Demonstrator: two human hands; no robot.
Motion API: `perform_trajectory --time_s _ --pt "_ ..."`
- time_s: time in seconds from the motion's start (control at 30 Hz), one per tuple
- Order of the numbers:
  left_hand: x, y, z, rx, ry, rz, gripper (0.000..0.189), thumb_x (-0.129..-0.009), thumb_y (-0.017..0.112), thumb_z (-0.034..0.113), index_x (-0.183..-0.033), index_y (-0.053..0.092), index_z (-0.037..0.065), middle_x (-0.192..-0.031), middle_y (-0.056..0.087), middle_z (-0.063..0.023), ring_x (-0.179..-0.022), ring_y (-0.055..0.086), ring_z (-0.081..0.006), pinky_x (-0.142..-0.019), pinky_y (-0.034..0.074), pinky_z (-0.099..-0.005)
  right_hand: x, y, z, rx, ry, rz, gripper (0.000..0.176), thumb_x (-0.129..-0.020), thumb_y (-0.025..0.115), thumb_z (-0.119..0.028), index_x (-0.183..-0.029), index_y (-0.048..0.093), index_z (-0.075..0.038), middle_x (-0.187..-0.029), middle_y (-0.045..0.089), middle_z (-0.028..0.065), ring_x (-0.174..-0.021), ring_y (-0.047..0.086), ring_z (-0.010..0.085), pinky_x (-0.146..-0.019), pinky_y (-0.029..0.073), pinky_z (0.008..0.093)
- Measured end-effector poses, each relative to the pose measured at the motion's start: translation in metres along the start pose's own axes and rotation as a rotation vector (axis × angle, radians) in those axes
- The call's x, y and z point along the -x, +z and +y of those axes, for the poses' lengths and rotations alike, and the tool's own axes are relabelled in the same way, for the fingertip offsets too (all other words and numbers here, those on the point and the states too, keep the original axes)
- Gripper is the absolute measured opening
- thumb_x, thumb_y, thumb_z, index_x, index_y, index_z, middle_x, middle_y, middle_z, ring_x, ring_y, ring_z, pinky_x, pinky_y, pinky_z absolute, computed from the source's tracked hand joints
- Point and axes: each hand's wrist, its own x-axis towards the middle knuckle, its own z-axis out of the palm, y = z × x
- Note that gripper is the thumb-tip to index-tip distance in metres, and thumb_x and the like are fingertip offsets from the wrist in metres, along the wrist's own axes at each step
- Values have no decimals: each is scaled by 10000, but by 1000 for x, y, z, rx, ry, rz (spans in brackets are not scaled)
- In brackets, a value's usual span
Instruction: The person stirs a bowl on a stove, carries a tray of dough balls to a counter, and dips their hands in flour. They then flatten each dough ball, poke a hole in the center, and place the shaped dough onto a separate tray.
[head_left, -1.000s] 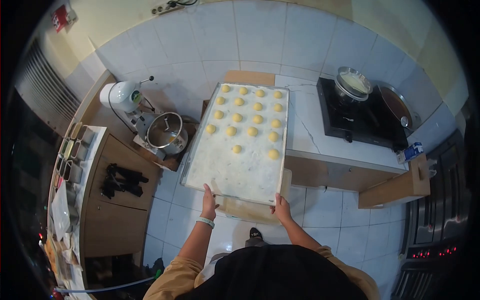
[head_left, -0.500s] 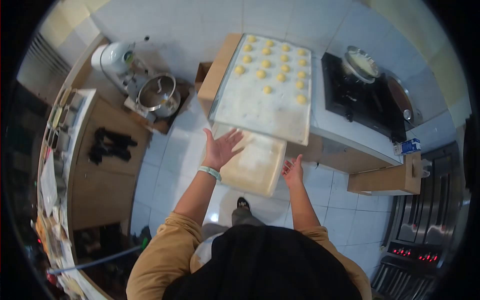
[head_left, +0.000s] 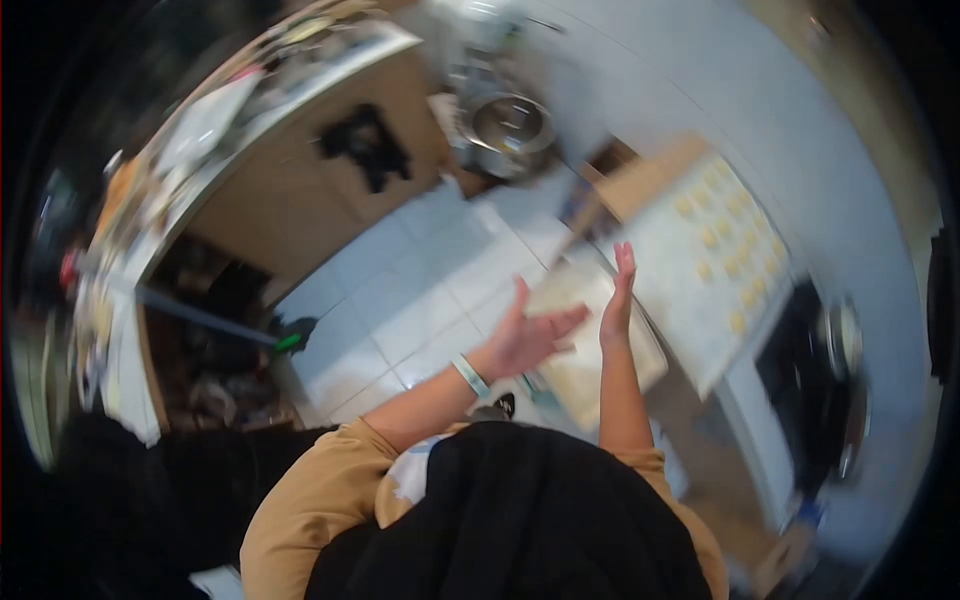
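Observation:
My left hand point(head_left: 528, 337) is open, its fingers spread and nothing in them, in front of the left side of a pale, shallow tray point(head_left: 582, 388). My right hand point(head_left: 618, 300) is seen edge-on over the same tray, with fingers stretched out and holding nothing. Neither hand appears to grip the tray. Beyond my right hand lies a lined baking sheet point(head_left: 655, 245) with rows of small round yellow dough pieces point(head_left: 732, 265), blurred by motion. A pale band is around my left wrist.
A cardboard box point(head_left: 660, 175) stands by the baking sheet. A mixer's metal bowl point(head_left: 510, 130) is at the top. A black stove point(head_left: 805, 375) is on the right. A wooden cabinet point(head_left: 290, 190) with a cluttered top runs along the left; tiled floor point(head_left: 400, 270) lies between.
The view has swung left, so the baking sheet and stove now appear farther right and tilted. My hands have come closer together; the right one has risen and turned edge-on.

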Motion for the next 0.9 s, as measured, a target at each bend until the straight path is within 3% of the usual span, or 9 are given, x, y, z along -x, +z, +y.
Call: perform_trajectory --time_s 0.07,0.2,0.27,0.37,0.43,0.47,0.53,0.77,0.9 --pt "24 2 5 -16 86 161 1019 -683 98 814 -1391 122 82 -1429 201 -78 -1329 124 -194 -1064 -12 -431 -7 71 22 344 -287 -371 678 -891 206 -557 -1360 222 -68 -1399 264 120 -1306 200 266 -1041 113 420" --pt "113 -43 43 -7 436 277 976 -689 99 809 -1401 70 142 -1449 133 -32 -1332 113 -199 -1069 45 -422 50 191 4 511 -324 -824 672 -891 210 -547 -1383 169 -92 -1436 172 109 -1334 104 285 -1039 14 483" --pt "158 -55 53 0 555 357 960 -695 102 805 -1403 52 160 -1458 92 -24 -1337 94 -203 -1070 75 -419 84 240 9 720 -601 -1004 651 -892 234 -527 -1393 153 -119 -1447 128 98 -1341 55 287 -1022 -21 521" --pt "203 -87 59 292 1006 533 838 -730 267 767 -1388 149 260 -1402 253 -22 -1270 275 -171 -991 282 -373 142 289 0 570 -670 -1195 596 -903 260 -450 -1364 219 -75 -1421 183 147 -1323 107 324 -1023 -2 521" --pt "237 -115 72 409 1019 633 819 -731 266 767 -1376 170 271 -1396 266 -50 -1268 285 -174 -980 272 -453 170 311 2 396 -648 -1410 606 -902 282 -391 -1344 208 18 -1395 211 225 -1306 113 394 -1009 -3 557" --pt "250 -122 74 517 989 729 801 -732 265 767 -1364 192 281 -1390 280 -77 -1266 295 -177 -970 262 -533 172 322 3 391 -657 -1449 606 -902 282 -391 -1344 208 18 -1395 211 225 -1306 113 394 -1009 -3 557" --pt "267 -113 91 481 1059 808 838 -739 256 761 -1368 155 216 -1370 309 -91 -1260 305 -198 -991 271 -476 166 358 10 266 -568 -1476 520 -928 239 -401 -1352 280 -103 -1402 260 107 -1311 186 288 -1040 32 456" --pt "307 -108 113 10 1049 848 940 -752 136 752 -1350 -201 109 -1411 182 -192 -1309 209 -258 -1067 105 -361 142 439 34 321 -437 -1446 460 -917 318 -354 -1286 384 -88 -1377 293 124 -1288 231 278 -1037 102 465" --pt "314 -114 117 -136 980 1011 898 -805 160 703 -1378 -75 52 -1419 159 -185 -1324 149 -260 -1071 61 -376 142 466 62 156 -122 -1489 434 -914 356 -307 -1275 389 -69 -1339 341 139 -1262 278 272 -1022 200 400"
